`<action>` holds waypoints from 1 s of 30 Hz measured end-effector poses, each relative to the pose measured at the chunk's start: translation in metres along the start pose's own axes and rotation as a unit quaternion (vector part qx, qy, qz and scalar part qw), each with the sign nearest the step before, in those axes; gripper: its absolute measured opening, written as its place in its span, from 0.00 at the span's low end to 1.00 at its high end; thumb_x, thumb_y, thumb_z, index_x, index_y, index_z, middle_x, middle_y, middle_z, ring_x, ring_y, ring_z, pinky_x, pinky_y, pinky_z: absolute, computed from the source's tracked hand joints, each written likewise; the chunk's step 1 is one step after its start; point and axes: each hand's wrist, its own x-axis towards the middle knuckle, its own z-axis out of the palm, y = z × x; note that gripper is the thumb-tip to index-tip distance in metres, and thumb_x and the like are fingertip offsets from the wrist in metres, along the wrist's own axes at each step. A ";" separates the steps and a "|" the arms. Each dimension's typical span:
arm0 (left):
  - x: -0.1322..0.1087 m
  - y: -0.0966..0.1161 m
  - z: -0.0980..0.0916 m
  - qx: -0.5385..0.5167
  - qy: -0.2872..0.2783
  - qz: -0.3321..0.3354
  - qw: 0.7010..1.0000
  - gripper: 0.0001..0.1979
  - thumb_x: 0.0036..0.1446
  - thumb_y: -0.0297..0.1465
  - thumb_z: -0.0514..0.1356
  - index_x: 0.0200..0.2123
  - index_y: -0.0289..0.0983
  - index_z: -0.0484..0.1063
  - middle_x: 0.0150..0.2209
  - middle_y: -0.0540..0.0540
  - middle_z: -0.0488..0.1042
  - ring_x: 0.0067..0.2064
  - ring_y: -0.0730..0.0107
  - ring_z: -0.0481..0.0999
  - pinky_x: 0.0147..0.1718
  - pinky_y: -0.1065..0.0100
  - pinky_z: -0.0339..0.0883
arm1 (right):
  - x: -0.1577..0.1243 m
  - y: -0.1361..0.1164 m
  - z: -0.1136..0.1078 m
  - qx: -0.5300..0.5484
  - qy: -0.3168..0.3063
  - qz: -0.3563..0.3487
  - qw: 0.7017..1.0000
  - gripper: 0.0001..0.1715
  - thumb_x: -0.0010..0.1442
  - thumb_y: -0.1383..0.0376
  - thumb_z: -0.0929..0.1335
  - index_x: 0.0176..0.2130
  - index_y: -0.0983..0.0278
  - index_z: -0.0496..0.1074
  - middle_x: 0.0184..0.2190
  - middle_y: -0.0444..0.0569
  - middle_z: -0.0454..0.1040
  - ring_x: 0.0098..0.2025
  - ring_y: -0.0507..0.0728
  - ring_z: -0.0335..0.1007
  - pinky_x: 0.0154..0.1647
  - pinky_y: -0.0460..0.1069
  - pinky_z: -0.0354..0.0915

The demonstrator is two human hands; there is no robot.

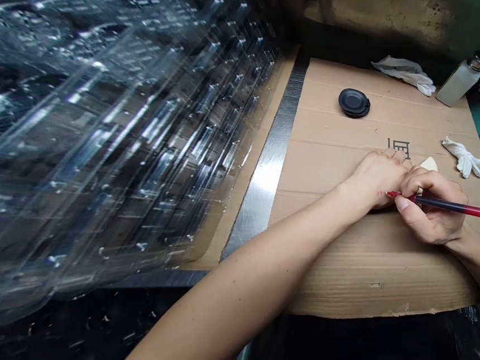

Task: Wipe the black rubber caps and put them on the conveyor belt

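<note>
My right hand (433, 208) is closed around a red-ink pen (452, 204), its tip at the skin near my left wrist, where small red marks show. My left hand (380, 173) rests on the cardboard sheet (326, 155) with its knuckles up and fingers curled, partly covered by my right hand. A cream-coloured piece (428, 163) shows just beyond both hands; whether my left fingers hold it is hidden.
Clear plastic trays or film (115, 146) pile up at the left, beside a metal strip (266, 189). Farther back lie a round black lid-like object (354, 103) and a white cloth glove (407, 73). Another white glove (464, 157) and a pale bottle (460, 82) are at the right.
</note>
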 end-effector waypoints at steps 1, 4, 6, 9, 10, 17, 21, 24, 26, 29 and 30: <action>0.000 0.000 0.000 0.000 -0.001 0.000 1.000 0.14 0.71 0.33 0.52 0.49 0.34 0.75 0.51 0.37 0.78 0.55 0.56 0.77 0.49 0.60 0.70 | 0.000 0.000 0.000 0.001 0.001 0.000 1.000 0.10 0.55 0.73 0.71 0.34 0.59 0.69 0.27 0.41 0.71 0.27 0.53 0.66 0.29 0.51 0.65; 0.000 0.000 0.001 -0.001 -0.002 0.000 1.000 0.15 0.71 0.33 0.51 0.49 0.33 0.75 0.51 0.36 0.77 0.55 0.55 0.77 0.49 0.60 0.70 | -0.001 0.000 0.000 -0.001 0.003 0.003 1.000 0.11 0.54 0.73 0.71 0.34 0.59 0.69 0.27 0.41 0.71 0.27 0.53 0.66 0.29 0.51 0.65; 0.000 -0.001 0.001 -0.003 0.001 0.001 1.000 0.15 0.71 0.33 0.51 0.49 0.33 0.75 0.51 0.36 0.77 0.54 0.54 0.77 0.48 0.60 0.70 | -0.001 0.000 0.000 -0.003 0.002 0.002 1.000 0.10 0.54 0.73 0.71 0.34 0.59 0.69 0.27 0.41 0.71 0.27 0.53 0.67 0.30 0.52 0.66; 0.000 -0.001 0.002 -0.006 0.005 0.002 1.000 0.13 0.70 0.32 0.53 0.49 0.34 0.75 0.51 0.36 0.78 0.54 0.54 0.77 0.48 0.60 0.70 | 0.000 -0.001 0.000 0.002 -0.002 -0.003 1.000 0.10 0.54 0.73 0.71 0.33 0.59 0.69 0.27 0.41 0.71 0.27 0.53 0.67 0.29 0.52 0.65; 0.000 -0.001 0.002 -0.006 0.004 0.002 1.000 0.13 0.69 0.32 0.53 0.49 0.34 0.75 0.51 0.36 0.78 0.54 0.54 0.76 0.49 0.59 0.70 | 0.001 -0.001 0.000 0.003 -0.005 -0.005 1.000 0.10 0.54 0.73 0.71 0.33 0.59 0.69 0.26 0.41 0.71 0.27 0.53 0.66 0.29 0.52 0.65; -0.001 0.001 -0.002 0.000 -0.009 -0.003 1.000 0.14 0.70 0.32 0.52 0.50 0.34 0.75 0.51 0.36 0.77 0.55 0.54 0.77 0.48 0.60 0.70 | 0.000 -0.001 0.000 0.005 0.005 -0.005 1.000 0.11 0.54 0.73 0.71 0.33 0.59 0.69 0.26 0.41 0.71 0.26 0.53 0.66 0.29 0.52 0.65; -0.001 0.003 -0.004 0.001 -0.006 -0.007 1.000 0.14 0.71 0.32 0.51 0.49 0.34 0.75 0.51 0.36 0.77 0.53 0.54 0.77 0.47 0.60 0.70 | 0.000 0.001 -0.001 0.002 0.018 -0.001 1.000 0.10 0.54 0.72 0.71 0.33 0.58 0.68 0.26 0.41 0.71 0.26 0.53 0.66 0.29 0.52 0.66; -0.001 0.002 -0.002 -0.003 0.006 -0.007 1.000 0.15 0.71 0.33 0.51 0.49 0.34 0.75 0.51 0.36 0.78 0.53 0.54 0.77 0.46 0.60 0.70 | 0.000 0.002 -0.001 0.000 0.021 0.003 1.000 0.10 0.54 0.71 0.71 0.34 0.58 0.69 0.27 0.42 0.71 0.27 0.54 0.67 0.29 0.52 0.66; 0.000 0.002 -0.001 -0.004 0.006 -0.006 1.000 0.14 0.71 0.33 0.52 0.48 0.34 0.75 0.51 0.36 0.78 0.53 0.54 0.77 0.47 0.60 0.70 | -0.001 0.002 -0.001 -0.005 0.018 0.006 1.000 0.10 0.55 0.71 0.71 0.34 0.58 0.69 0.27 0.42 0.72 0.27 0.54 0.67 0.29 0.52 0.66; 0.000 0.001 -0.001 -0.006 0.003 -0.006 1.000 0.14 0.71 0.33 0.52 0.48 0.34 0.75 0.51 0.36 0.78 0.54 0.54 0.77 0.47 0.60 0.70 | -0.002 0.003 -0.001 -0.012 0.010 0.007 1.000 0.10 0.55 0.72 0.71 0.35 0.58 0.69 0.28 0.42 0.72 0.27 0.53 0.67 0.29 0.52 0.66; -0.001 0.001 0.000 -0.008 0.003 -0.006 1.000 0.15 0.71 0.33 0.52 0.49 0.34 0.75 0.52 0.36 0.77 0.54 0.54 0.77 0.47 0.60 0.70 | -0.002 0.003 -0.001 -0.012 0.011 0.007 1.000 0.10 0.55 0.72 0.71 0.35 0.58 0.69 0.28 0.42 0.72 0.27 0.53 0.67 0.29 0.52 0.66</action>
